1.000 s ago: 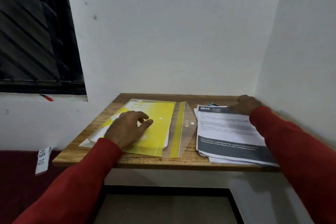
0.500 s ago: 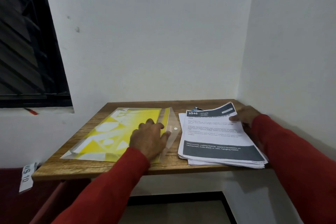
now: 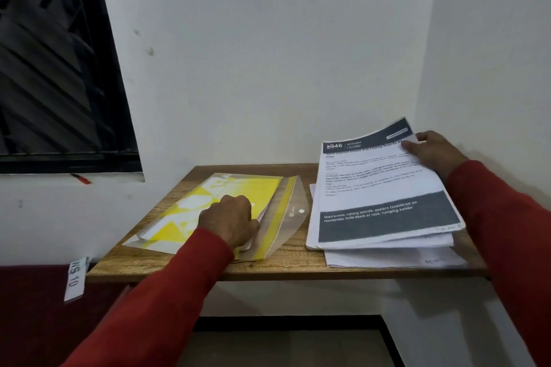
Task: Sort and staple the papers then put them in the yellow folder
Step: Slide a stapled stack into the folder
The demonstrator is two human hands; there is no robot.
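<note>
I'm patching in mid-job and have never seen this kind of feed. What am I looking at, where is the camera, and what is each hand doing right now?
There is no machine here: a person in red sleeves works with bare hands, and the single picture comes from a wide-angle camera worn on the head, looking forward and down.

A small wooden table stands in a white-walled corner, with a dark window on the left. On its left side lies a yellow plastic folder with a clear flap, the flap open toward the right. The left hand rests on the folder, fingers curled, at its open edge.

On the right side lies a loose stack of printed white papers. The right hand pinches the far corner of the upper sheets with dark grey bands, lifting them off the rest. No stapler is visible.
</note>
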